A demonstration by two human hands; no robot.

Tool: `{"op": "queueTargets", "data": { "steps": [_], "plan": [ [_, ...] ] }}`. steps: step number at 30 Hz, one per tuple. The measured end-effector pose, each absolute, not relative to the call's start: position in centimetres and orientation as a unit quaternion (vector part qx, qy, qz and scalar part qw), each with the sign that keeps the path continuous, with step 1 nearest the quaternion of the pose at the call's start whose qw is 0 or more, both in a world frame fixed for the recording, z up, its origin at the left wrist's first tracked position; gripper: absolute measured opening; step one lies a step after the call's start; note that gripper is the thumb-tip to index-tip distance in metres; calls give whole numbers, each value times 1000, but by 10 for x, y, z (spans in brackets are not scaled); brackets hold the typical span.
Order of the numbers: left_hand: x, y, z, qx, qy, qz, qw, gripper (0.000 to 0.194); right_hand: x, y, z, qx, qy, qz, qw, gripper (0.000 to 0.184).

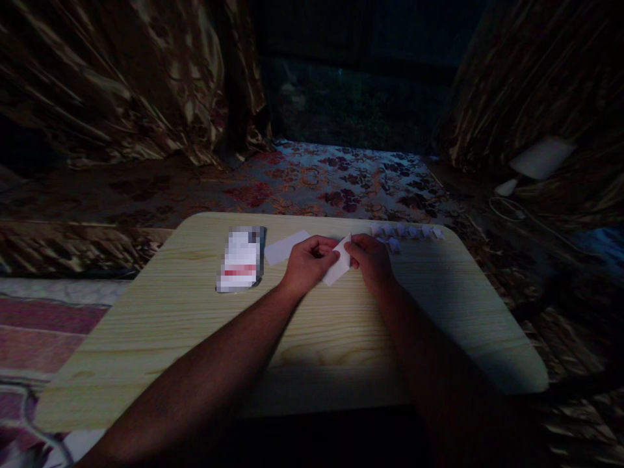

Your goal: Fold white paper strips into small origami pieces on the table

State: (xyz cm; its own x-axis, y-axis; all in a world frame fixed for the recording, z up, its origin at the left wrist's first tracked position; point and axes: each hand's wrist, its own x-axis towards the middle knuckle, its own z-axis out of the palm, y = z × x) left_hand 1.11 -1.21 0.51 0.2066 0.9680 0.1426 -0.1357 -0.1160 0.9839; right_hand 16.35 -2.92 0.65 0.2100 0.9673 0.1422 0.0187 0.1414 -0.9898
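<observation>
Between my two hands, a little above the wooden table (234, 351), is a strip of white paper (335, 272) with a folded upper corner. My left hand (311, 260) grips its left side, thumb on top. At the upper right, my right hand (370, 257) pinches the folded corner between thumb and fingers. A flat white paper strip (286, 248) lies on the table just left of my left hand. Beyond my right hand sit several small folded white paper pieces (409, 231), lined up near the far edge, with a few more in front partly hidden by that hand.
A phone-like object with a blurred-out face (240, 260) lies on the table's left part. Behind the table is a flower-patterned cloth surface (341, 175) between dark curtains (195, 78). A white lamp (543, 158) with a cord lies at the right.
</observation>
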Motion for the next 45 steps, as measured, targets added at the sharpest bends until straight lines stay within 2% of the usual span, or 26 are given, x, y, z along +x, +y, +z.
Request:
{"op": "queueTargets", "data": {
  "steps": [17,32,45],
  "plan": [
    [11,-14,6,554,387,515,527,25,160,-32,10,-511,-484,417,575,15],
    [11,-15,7,547,374,502,555,30,165,-27,0,-539,-508,369,561,13],
    [12,-14,7,540,381,508,552,26,163,-30,4,-520,-495,394,574,14]
  ]
}}
